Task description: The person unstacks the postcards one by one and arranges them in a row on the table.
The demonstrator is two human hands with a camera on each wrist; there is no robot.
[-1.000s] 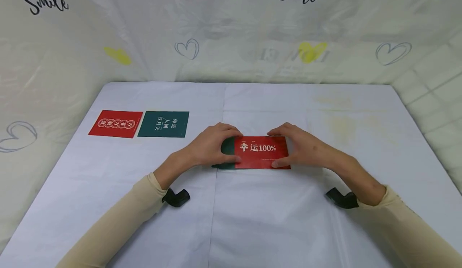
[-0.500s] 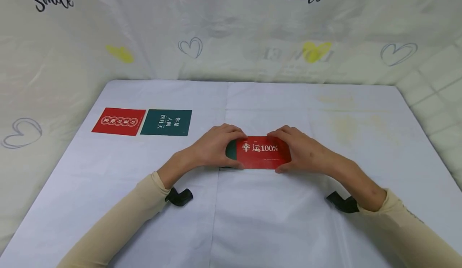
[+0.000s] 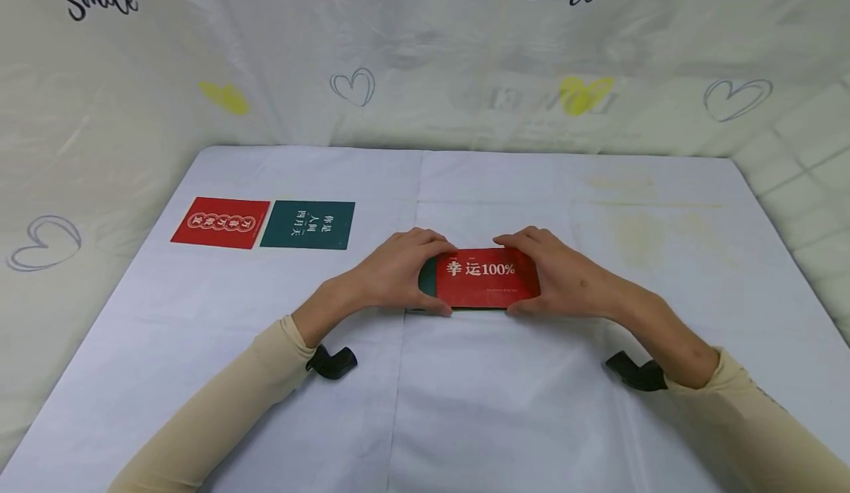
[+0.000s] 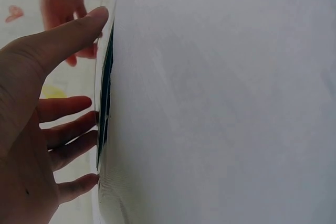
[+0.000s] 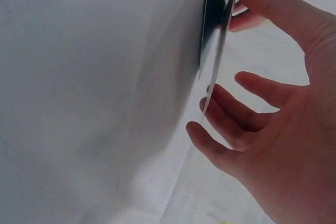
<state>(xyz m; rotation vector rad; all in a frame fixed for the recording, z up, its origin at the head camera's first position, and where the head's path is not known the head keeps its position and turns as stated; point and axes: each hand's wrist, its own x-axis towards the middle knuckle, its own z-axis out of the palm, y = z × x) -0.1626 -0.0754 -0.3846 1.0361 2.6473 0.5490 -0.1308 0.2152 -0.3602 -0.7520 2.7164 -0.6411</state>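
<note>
A red card with white lettering [image 3: 488,280] lies over a green card [image 3: 428,279] at the middle of the table. My left hand [image 3: 397,270] holds the red card's left part, thumb at the near edge and fingertips at the far edge. On the right part, my right hand [image 3: 572,277] grips the same two long edges. In the right wrist view, the red card [image 5: 218,59] appears edge-on, raised at this end above the dark green card [image 5: 211,22]. The left wrist view has the dark green edge [image 4: 106,98] close to the tablecloth. Most of the green card is hidden.
Another red card [image 3: 221,223] and another green card [image 3: 308,225] lie side by side at the table's back left. A white cloth [image 3: 518,404] covers the table, and a printed curtain [image 3: 425,57] hangs behind it. Black bent pieces [image 3: 332,364] protrude at both wrists.
My thumbs have moved from the red card's face to its near edge, and both hands now span it from edge to edge. The view has shifted slightly.
</note>
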